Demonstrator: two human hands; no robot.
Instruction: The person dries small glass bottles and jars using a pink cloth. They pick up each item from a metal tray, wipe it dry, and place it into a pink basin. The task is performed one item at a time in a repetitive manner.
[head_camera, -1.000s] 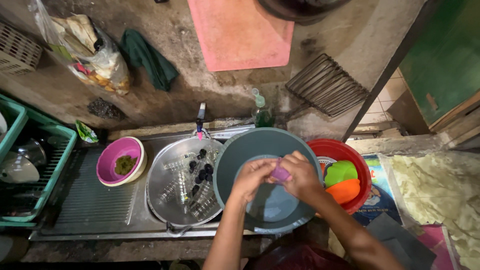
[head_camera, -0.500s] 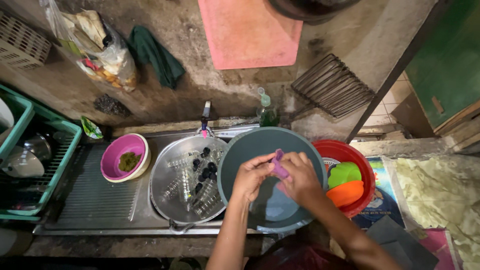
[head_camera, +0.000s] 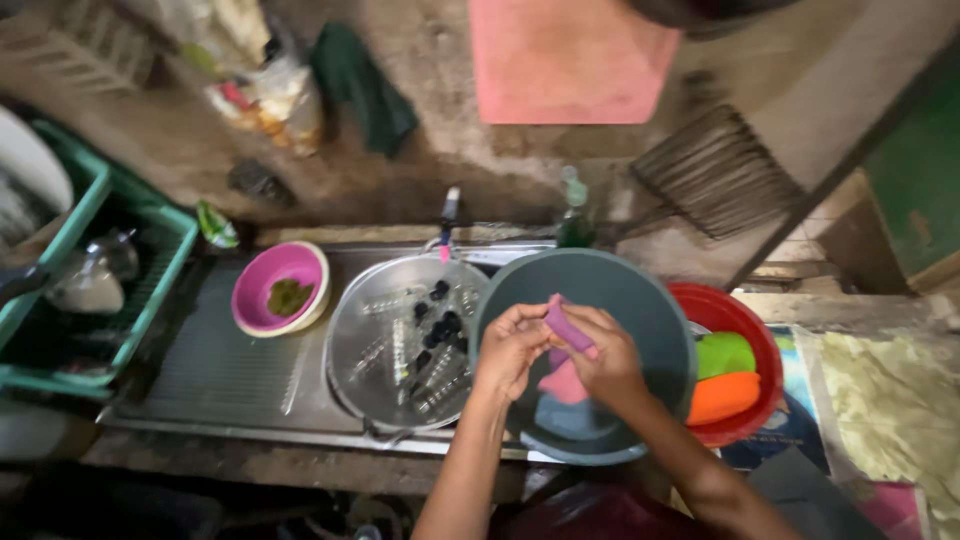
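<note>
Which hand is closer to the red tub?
Right. The right hand hovers over the grey basin, beside the round red plastic tub; the left hand is farther away.

Change log, head cam, as I read it:

- Purple item (head_camera: 566, 325): 1 s ago a small bit showing between the fingers; now sticks out longer, angled up-left from the right hand (head_camera: 608, 368).
- Pink patch (head_camera: 563, 383): newly visible under the hands, inside the grey basin (head_camera: 655, 310); can't tell what it is.
- Left hand (head_camera: 510, 350): fingers less tightly closed vs. before, curled beside the purple item.
- View: shifted a bit; green crate (head_camera: 150, 300) sits further into frame. Pic blurrier now.
</note>
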